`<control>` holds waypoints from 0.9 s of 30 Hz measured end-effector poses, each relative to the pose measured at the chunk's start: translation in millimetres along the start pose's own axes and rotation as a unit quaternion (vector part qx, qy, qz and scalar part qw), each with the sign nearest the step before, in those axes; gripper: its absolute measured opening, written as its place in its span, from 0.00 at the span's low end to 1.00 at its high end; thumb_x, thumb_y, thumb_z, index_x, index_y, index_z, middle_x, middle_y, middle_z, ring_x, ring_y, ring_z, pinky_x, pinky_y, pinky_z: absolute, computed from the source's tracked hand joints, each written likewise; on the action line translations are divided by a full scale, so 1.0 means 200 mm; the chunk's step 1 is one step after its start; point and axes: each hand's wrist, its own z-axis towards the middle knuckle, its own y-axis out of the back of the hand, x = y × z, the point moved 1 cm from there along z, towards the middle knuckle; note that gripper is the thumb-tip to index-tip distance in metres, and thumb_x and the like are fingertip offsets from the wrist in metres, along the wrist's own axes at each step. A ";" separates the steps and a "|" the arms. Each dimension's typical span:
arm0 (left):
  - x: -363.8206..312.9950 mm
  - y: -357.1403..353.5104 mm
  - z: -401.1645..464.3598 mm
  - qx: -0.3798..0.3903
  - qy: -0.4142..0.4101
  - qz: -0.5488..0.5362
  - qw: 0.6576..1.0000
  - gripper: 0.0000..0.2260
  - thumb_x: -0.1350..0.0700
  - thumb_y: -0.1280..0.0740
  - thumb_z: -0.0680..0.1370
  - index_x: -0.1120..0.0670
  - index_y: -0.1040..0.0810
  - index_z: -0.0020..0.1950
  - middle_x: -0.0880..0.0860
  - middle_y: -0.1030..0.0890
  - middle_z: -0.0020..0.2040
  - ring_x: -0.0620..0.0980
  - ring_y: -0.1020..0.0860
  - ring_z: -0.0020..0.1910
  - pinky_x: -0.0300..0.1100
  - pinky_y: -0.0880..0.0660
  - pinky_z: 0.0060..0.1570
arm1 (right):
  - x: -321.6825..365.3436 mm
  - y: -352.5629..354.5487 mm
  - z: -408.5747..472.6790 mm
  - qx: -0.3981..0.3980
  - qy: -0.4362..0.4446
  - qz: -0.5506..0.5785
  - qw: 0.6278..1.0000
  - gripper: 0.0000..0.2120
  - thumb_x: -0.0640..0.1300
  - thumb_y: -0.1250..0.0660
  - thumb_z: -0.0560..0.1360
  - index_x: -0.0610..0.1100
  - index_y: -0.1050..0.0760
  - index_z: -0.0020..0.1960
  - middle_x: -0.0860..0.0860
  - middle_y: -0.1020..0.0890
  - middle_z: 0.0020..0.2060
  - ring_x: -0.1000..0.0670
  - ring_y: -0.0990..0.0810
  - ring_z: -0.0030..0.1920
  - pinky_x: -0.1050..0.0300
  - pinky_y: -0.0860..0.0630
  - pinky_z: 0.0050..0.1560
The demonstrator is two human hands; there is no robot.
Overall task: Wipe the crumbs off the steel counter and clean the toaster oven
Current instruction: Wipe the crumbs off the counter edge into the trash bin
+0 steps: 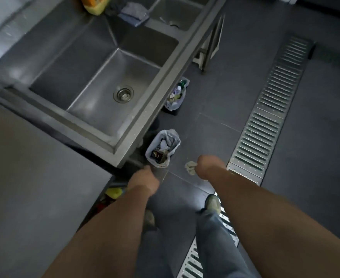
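Note:
I look down past the steel counter [34, 193] at the floor. My right hand [207, 164] hangs low above the floor and grips a small crumpled pale wipe [190, 167], which sticks out to its left. My left hand [143, 178] hangs near the counter's corner, just below a small lined waste bin [163, 148] full of rubbish; its fingers are hidden, so its state is unclear. The toaster oven is not in view.
A deep steel sink [96, 81] with a round drain lies to the upper left, a second basin [175, 15] behind it. A blue cloth [134, 14] and a yellow bottle [96, 5] sit at the back. Another bin [177, 95] stands under the sink edge. A metal floor grate [265, 125] runs on the right.

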 end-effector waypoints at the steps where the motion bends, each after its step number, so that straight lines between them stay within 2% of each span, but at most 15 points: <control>1: -0.02 -0.03 0.05 0.002 0.011 0.002 1.000 0.20 0.48 0.40 0.80 0.54 0.32 0.70 0.58 0.24 0.66 0.60 0.26 0.65 0.51 0.28 0.61 | -0.02 -0.01 0.07 0.006 0.008 0.000 1.000 0.16 0.42 0.39 0.76 0.43 0.24 0.62 0.42 0.21 0.59 0.40 0.21 0.59 0.52 0.25 0.53; 6: -0.07 -0.16 0.32 -0.028 0.020 -0.029 0.999 0.23 0.47 0.40 0.80 0.52 0.36 0.73 0.57 0.23 0.65 0.59 0.25 0.64 0.50 0.27 0.63 | -0.12 -0.08 0.41 0.019 0.033 0.011 0.999 0.16 0.41 0.39 0.74 0.45 0.23 0.60 0.43 0.19 0.56 0.41 0.20 0.55 0.51 0.23 0.53; 11: -0.04 -0.28 0.64 -0.059 0.052 -0.007 0.997 0.28 0.46 0.42 0.82 0.52 0.46 0.79 0.58 0.29 0.71 0.59 0.29 0.69 0.51 0.30 0.65 | -0.18 -0.26 0.73 0.001 0.046 0.002 0.999 0.14 0.42 0.38 0.75 0.47 0.23 0.59 0.45 0.20 0.55 0.42 0.20 0.54 0.49 0.21 0.54; 14: -0.04 -0.38 0.81 -0.080 0.052 -0.029 0.995 0.27 0.47 0.41 0.81 0.51 0.45 0.79 0.58 0.31 0.73 0.60 0.30 0.70 0.51 0.30 0.65 | -0.16 -0.39 0.91 -0.016 0.063 -0.003 0.998 0.12 0.43 0.38 0.75 0.48 0.23 0.57 0.45 0.21 0.54 0.42 0.20 0.52 0.49 0.21 0.54; 18: -0.05 -0.56 1.04 -0.087 0.032 -0.027 0.995 0.23 0.48 0.41 0.81 0.50 0.40 0.75 0.58 0.23 0.64 0.60 0.23 0.60 0.50 0.26 0.54 | -0.11 -0.53 1.14 -0.052 0.094 -0.007 0.994 0.12 0.44 0.38 0.75 0.48 0.22 0.57 0.46 0.23 0.53 0.42 0.20 0.52 0.51 0.22 0.53; 24: 0.04 -0.82 1.44 -0.130 0.033 -0.052 0.990 0.22 0.48 0.43 0.82 0.51 0.42 0.75 0.58 0.20 0.58 0.59 0.21 0.56 0.50 0.24 0.49 | 0.02 -0.77 1.50 -0.097 0.141 -0.012 0.985 0.14 0.44 0.39 0.76 0.49 0.24 0.61 0.46 0.24 0.54 0.41 0.20 0.52 0.50 0.22 0.50; 27: 0.11 -0.94 1.61 -0.135 0.058 -0.069 0.987 0.24 0.47 0.43 0.82 0.51 0.44 0.76 0.59 0.21 0.58 0.60 0.21 0.55 0.49 0.25 0.47 | 0.06 -0.92 1.64 -0.122 0.164 -0.017 0.979 0.15 0.46 0.40 0.77 0.49 0.25 0.62 0.47 0.24 0.53 0.42 0.20 0.49 0.52 0.23 0.45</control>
